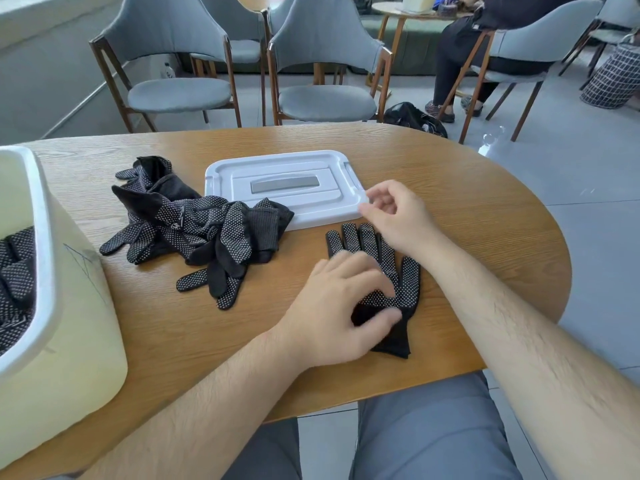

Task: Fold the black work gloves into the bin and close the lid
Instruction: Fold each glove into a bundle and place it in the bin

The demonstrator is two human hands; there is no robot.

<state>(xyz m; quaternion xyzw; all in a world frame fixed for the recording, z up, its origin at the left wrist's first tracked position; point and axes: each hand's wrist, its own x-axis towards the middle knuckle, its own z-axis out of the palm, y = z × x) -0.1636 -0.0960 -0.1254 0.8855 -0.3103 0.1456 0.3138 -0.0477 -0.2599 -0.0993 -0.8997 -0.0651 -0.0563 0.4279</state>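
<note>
Black dotted glove lies flat on the tabletop, at 6 o'clock from the white lid. The left hand presses it with flat fingers. The right hand hovers loosely curled, holding nothing. More gloves are piled at 9 o'clock, beside the bin.

I'm reading this as a café or lounge-style common room. Oval wooden table in front of me, matching grey padded chairs just behind it, small round table farther behind, seated person behind-right of it, grey tiled floor around.
</note>
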